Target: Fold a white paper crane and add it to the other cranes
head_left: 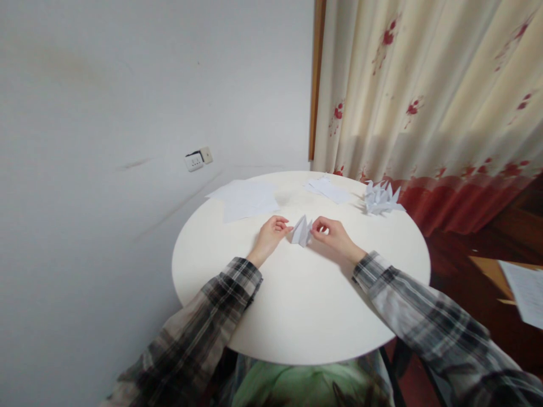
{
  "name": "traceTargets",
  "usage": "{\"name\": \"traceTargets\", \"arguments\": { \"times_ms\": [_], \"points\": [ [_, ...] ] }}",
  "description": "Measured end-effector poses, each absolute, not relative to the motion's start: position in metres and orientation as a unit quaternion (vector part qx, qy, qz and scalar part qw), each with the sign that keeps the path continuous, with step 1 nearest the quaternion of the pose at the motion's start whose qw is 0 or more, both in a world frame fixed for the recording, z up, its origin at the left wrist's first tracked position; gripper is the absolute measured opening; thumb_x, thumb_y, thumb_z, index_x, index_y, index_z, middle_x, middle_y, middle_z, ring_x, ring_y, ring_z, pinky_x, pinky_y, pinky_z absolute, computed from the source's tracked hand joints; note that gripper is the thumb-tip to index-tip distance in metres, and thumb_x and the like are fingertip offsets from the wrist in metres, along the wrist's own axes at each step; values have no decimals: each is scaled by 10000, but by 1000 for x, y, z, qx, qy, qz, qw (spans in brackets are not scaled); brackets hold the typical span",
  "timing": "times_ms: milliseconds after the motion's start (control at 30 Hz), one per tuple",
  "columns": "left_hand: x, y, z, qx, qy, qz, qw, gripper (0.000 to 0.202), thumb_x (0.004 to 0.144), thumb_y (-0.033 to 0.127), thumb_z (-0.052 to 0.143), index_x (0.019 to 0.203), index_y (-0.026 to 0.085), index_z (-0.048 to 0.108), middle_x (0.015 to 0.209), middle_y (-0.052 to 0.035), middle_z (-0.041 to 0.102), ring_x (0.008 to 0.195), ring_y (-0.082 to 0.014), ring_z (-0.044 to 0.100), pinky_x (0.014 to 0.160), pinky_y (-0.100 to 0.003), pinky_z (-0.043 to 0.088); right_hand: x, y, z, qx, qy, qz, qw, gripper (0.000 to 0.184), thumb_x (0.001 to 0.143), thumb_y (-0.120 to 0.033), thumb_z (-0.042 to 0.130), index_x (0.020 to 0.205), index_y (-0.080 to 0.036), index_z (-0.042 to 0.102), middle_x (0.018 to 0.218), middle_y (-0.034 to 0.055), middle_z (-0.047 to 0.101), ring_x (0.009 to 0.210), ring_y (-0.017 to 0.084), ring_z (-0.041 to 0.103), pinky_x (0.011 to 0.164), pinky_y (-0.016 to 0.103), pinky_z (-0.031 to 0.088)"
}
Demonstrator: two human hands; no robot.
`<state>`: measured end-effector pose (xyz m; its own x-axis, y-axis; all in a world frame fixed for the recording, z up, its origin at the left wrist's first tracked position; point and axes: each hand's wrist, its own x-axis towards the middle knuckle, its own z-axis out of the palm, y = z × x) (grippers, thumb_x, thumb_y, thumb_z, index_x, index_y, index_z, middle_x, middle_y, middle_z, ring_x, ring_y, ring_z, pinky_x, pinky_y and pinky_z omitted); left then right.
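Note:
A small white paper crane (301, 232), its folds standing up in points, is held just above or on the middle of the round table. My left hand (272, 234) has thumb and fingertips closed at the crane's left edge. On the other side, the thumb and forefinger of my right hand (332, 233) pinch its right edge. Where the fingertips meet the paper is too small to make out fully. A pile of similar white paper cranes (379, 198) sits at the far right of the table.
Flat white sheets (248, 199) lie at the back left of the white table (297, 316), and smaller paper pieces (326, 188) at the back. A wall with a socket (194, 162) borders the left; a flowered curtain (407, 102) hangs behind. Another paper (526, 291) lies at the right.

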<state>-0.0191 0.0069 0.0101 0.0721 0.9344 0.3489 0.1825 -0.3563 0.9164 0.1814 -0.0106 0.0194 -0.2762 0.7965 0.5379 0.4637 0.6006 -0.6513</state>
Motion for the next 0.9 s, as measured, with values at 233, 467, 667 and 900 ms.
{"name": "traceTargets", "arguments": {
  "times_ms": [233, 467, 667, 900],
  "points": [
    [-14, 0, 16, 656, 393, 519, 381, 300, 744, 443, 583, 774, 149, 532, 783, -34, 602, 759, -147, 571, 725, -275, 444, 180, -13, 21, -403, -773, 194, 450, 124, 749, -266, 530, 668, -180, 565, 636, -3, 601, 590, 122, 512, 602, 246, 396],
    [-11, -6, 17, 689, 373, 496, 374, 272, 676, 335, 679, 833, 149, 559, 886, -44, 599, 823, -165, 568, 734, -282, 465, 179, -14, 22, -395, -778, 198, 447, 141, 764, -282, 552, 680, -180, 599, 648, 0, 620, 599, 125, 526, 601, 246, 401],
    [-12, -8, 14, 756, 372, 466, 271, 239, 690, 265, 662, 889, 166, 574, 955, -44, 568, 900, -170, 548, 745, -275, 477, 178, -15, 23, -372, -785, 241, 434, 154, 777, -317, 562, 782, -191, 650, 715, 10, 658, 617, 130, 544, 596, 250, 411],
    [-13, -7, 14, 766, 367, 463, 252, 159, 736, 181, 559, 891, 155, 577, 983, -64, 551, 920, -168, 541, 744, -260, 471, 179, -16, 28, -388, -755, 231, 476, 138, 770, -301, 576, 798, -180, 636, 742, 23, 648, 661, 140, 560, 631, 267, 430]
  ]
}}
